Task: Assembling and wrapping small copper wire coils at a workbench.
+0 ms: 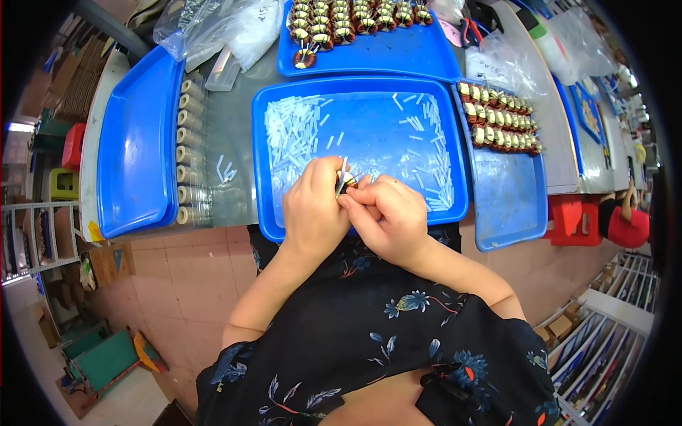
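Observation:
Over the near part of a blue tray [369, 86], my two hands meet. My left hand [311, 209] is closed around a small toroidal coil [346, 180] with dark windings and a pale band, mostly hidden by the fingers. A thin white tube [344, 164] sticks up at the coil. My right hand [393, 219] pinches thumb and forefinger together right against the coil; what lies between those fingertips is hidden. Many short white sleeve tubes [290, 128] lie heaped at the tray's left, with more tubes [437, 160] scattered along its right side.
Finished-looking coils fill rows in a far blue tray [383, 53] and a right-hand tray [508, 195]. At the left stands another blue tray [138, 142], beside a row of clear tubes with pale ends [186, 155]. Plastic bags [245, 32] lie at the back. Loose tubes [226, 170] rest on the table.

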### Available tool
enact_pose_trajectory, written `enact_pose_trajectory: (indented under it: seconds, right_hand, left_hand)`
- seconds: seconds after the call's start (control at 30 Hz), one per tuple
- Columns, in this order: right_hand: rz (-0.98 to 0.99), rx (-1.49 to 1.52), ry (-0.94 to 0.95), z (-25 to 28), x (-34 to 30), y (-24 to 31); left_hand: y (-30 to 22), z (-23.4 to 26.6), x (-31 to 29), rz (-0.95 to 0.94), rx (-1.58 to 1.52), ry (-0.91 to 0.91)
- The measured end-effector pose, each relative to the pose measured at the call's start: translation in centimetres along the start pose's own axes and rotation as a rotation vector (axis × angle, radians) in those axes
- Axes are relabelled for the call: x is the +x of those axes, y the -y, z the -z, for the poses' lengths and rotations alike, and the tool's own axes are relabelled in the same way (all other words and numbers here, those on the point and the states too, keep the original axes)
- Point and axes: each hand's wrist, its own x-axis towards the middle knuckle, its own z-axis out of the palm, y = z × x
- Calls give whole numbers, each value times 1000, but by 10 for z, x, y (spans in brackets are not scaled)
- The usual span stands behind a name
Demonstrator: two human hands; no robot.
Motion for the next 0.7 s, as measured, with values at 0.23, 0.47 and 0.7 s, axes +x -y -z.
enact_pose_trajectory:
  seconds: [0.23, 0.47, 0.7]
  right_hand:
    - [-91, 91, 141, 7, -2, 4]
    - [-605, 555, 68, 19, 5, -11]
    - [-214, 254, 230, 34, 11, -4]
  left_hand:
    - [1, 0, -1, 94, -62, -29]
    - [-4, 1, 1, 114, -185, 24]
    - [-5, 7, -2, -25, -87, 32]
